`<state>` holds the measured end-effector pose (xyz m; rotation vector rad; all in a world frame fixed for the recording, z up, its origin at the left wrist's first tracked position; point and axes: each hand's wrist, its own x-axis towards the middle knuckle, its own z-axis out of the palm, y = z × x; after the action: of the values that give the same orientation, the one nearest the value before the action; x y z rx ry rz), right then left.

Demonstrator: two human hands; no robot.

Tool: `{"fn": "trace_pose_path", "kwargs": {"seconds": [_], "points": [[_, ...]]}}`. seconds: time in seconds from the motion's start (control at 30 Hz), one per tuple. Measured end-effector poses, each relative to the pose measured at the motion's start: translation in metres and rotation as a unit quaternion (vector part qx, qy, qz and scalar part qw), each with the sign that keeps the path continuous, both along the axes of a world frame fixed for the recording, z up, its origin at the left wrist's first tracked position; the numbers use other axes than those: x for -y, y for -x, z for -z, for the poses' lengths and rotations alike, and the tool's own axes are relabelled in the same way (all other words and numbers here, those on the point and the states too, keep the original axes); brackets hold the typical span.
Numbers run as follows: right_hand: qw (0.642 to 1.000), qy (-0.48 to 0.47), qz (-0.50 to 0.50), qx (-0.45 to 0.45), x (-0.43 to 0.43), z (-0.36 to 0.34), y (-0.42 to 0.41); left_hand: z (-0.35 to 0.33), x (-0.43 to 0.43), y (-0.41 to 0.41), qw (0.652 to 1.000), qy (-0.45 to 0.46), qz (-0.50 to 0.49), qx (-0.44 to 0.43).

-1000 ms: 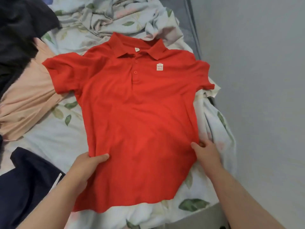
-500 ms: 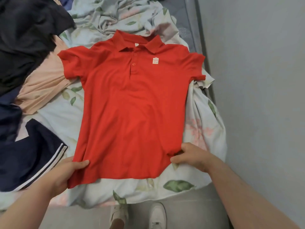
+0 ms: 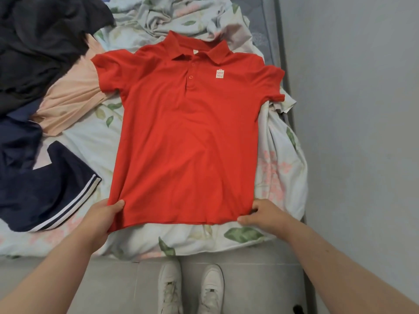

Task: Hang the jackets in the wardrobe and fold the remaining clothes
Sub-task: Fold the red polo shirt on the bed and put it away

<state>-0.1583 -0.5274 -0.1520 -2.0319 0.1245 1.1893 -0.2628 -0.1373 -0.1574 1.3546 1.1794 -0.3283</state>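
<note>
Floral bedding carries the red polo, spread front-up so it can be folded. Left hand and right hand each pinch a hem corner, likely pulling it taut.

We see the polo shirt lying flat on the bedsheet, collar at the far end and hem at the near edge of the bed. At the shirt's near left corner sits the left hand, at its near right corner the right hand, each touching the hem. Left of the shirt lie the striped shorts; beyond them a thin top runs under the shirt's left sleeve, and a heap of clothes lies farther back. Right of the shirt stands the wall. Nearer than the hem, on the floor, stand our two shoes.
</note>
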Motion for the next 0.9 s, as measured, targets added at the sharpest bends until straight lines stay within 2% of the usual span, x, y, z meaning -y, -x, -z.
{"fn": "trace_pose_path", "kwargs": {"seconds": [0.07, 0.1, 0.2, 0.27, 0.33, 0.43, 0.57, 0.63, 0.7, 0.73, 0.8, 0.9], "points": [[0.992, 0.048, -0.01, 0.113, 0.0, -0.002, 0.004, 0.001, 0.001, 0.006, 1.0, -0.014, 0.004, -0.003], [0.99, 0.036, 0.035, 0.131, 0.003, -0.003, 0.004, 0.001, -0.001, 0.008, 1.0, -0.024, 0.006, -0.005], [0.961, -0.056, 0.264, 0.063, 0.015, -0.013, 0.008, -0.003, -0.01, 0.013, 0.998, -0.044, 0.029, -0.018], [0.946, -0.044, 0.321, 0.011, 0.027, -0.016, 0.017, -0.005, -0.018, 0.02, 0.994, -0.071, 0.068, -0.039], [0.956, 0.035, 0.291, -0.015, 0.035, -0.018, 0.033, -0.003, -0.025, 0.032, 0.987, -0.092, 0.113, -0.068], [0.965, 0.112, 0.235, -0.007, 0.036, -0.017, 0.051, 0.001, -0.028, 0.051, 0.98, -0.082, 0.143, -0.109], [0.961, 0.24, 0.14, 0.008, 0.025, -0.015, 0.044, 0.003, -0.03, 0.049, 0.959, -0.103, 0.199, -0.177], [0.941, 0.313, 0.123, 0.029, 0.013, -0.02, 0.038, -0.007, -0.031, 0.038, 0.917, -0.152, 0.301, -0.214], [0.916, 0.372, 0.118, 0.09, -0.006, -0.029, 0.031, -0.016, -0.031, 0.021, 0.853, -0.306, 0.363, -0.217], [0.903, 0.389, 0.095, 0.153, -0.016, -0.033, 0.026, -0.021, -0.029, 0.01, 0.833, -0.383, 0.356, -0.182], [0.884, 0.359, 0.01, 0.298, -0.042, -0.032, 0.01, -0.027, -0.018, -0.022, 0.812, -0.466, 0.35, -0.035], [0.853, 0.27, -0.129, 0.427, -0.091, -0.022, -0.034, -0.027, 0.0, -0.091, 0.764, -0.461, 0.436, 0.12]]}}
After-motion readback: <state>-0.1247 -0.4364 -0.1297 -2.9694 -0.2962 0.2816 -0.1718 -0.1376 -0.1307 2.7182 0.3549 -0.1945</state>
